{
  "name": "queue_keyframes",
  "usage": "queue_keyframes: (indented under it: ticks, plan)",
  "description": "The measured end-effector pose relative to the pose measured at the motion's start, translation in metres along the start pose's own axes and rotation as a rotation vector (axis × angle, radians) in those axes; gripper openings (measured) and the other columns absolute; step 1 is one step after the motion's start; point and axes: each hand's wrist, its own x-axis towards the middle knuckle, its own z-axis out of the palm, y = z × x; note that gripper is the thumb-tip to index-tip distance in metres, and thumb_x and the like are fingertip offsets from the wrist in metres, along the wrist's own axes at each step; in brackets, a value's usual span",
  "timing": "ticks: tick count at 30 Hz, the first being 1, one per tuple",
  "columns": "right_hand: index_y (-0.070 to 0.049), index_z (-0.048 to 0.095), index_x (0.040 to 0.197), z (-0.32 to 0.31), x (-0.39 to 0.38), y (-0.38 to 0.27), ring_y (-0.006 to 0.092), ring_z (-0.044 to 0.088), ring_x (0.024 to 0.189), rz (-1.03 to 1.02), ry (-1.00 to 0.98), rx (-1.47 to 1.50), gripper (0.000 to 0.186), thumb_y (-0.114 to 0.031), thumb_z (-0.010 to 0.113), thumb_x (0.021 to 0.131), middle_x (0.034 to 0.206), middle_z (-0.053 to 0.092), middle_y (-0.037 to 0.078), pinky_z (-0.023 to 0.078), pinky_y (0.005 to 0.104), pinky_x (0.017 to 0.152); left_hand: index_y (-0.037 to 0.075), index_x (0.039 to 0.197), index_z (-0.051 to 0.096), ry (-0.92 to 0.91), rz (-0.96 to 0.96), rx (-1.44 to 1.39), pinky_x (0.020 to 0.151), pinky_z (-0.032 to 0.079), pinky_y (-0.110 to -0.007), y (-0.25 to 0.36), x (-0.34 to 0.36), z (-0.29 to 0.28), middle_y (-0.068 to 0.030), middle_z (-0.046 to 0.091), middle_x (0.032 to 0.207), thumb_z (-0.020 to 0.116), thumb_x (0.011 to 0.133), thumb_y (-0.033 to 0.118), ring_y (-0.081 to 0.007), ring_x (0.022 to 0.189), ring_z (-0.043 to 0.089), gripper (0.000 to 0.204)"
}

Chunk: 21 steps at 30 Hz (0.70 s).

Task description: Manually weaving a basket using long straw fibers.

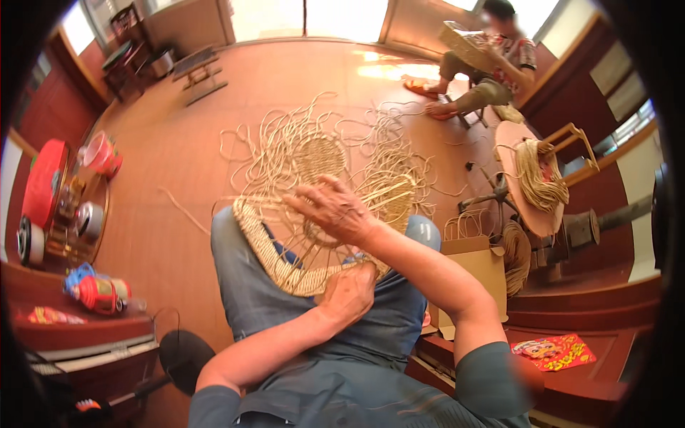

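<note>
Across my jeans-covered lap rests an unfinished straw basket (284, 277), with a thick woven band curving round thin bare spokes. My left hand (346, 294) is closed on its near rim; the fingertips are partly hidden. Over the far part of the basket is my right hand (334, 212), palm down with fingers stretched out and spread. Straw strands run beneath and beside those fingers; whether any is pinched cannot be made out. Just beyond lies a round woven piece (319, 158) with loose straw cords (275, 146) fanned out around it.
A person (499, 60) sits at the far right holding a woven piece (467, 46). Nearer stand a pink board (510, 146) with a straw hank (535, 175) and a cardboard box (474, 267). Low stool (196, 68) is far left; a red thermos (100, 294) is left.
</note>
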Motion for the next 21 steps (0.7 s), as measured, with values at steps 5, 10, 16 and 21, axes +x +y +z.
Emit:
queue_keyframes:
  ticks: [5, 10, 16, 21]
  plan:
    - [-0.017, 0.062, 0.142, -0.008, 0.018, 0.010, 0.0153, 0.069, 0.099, -0.022, -0.144, -0.154, 0.043, -0.013, 0.062, 0.099, 0.112, 0.063, 0.001, 0.047, 0.0443, 0.112, 0.002, 0.095, 0.062, -0.050, 0.026, 0.043, 0.073, 0.055, -0.055, 0.000, -0.007, -0.012, -0.0237, 0.069, 0.084, 0.063, 0.101, 0.009, -0.0460, 0.082, 0.071, 0.010]
    - [-0.017, 0.074, 0.124, -0.022, 0.023, 0.097, 0.0268, 0.077, 0.092, 0.306, 0.057, -0.145, 0.030, -0.021, 0.076, 0.095, 0.102, 0.079, 0.004, 0.058, 0.0433, 0.095, 0.004, 0.107, 0.063, 0.031, 0.063, 0.389, 0.073, 0.061, -0.046, -0.010, -0.019, -0.053, -0.0172, 0.070, 0.094, 0.059, 0.096, 0.006, -0.0350, 0.087, 0.073, 0.012]
    - [-0.016, 0.076, 0.119, -0.082, -0.035, 0.197, 0.0399, 0.078, 0.105, 0.912, 0.075, -0.149, 0.037, -0.037, 0.086, 0.090, 0.113, 0.081, 0.017, 0.060, 0.0526, 0.091, 0.004, 0.124, 0.072, 0.105, -0.192, 0.525, 0.078, 0.063, -0.047, -0.049, -0.042, -0.147, -0.0193, 0.075, 0.113, 0.063, 0.108, 0.017, -0.0360, 0.095, 0.077, 0.023]
    - [-0.016, 0.073, 0.122, -0.105, -0.063, 0.203, 0.0432, 0.078, 0.104, 1.197, -0.087, -0.235, 0.046, -0.049, 0.082, 0.091, 0.108, 0.081, 0.021, 0.060, 0.0544, 0.090, 0.000, 0.140, 0.064, 0.243, -0.650, 0.203, 0.078, 0.061, -0.059, -0.066, -0.080, -0.215, -0.0266, 0.077, 0.110, 0.055, 0.115, 0.025, -0.0520, 0.091, 0.074, 0.037]
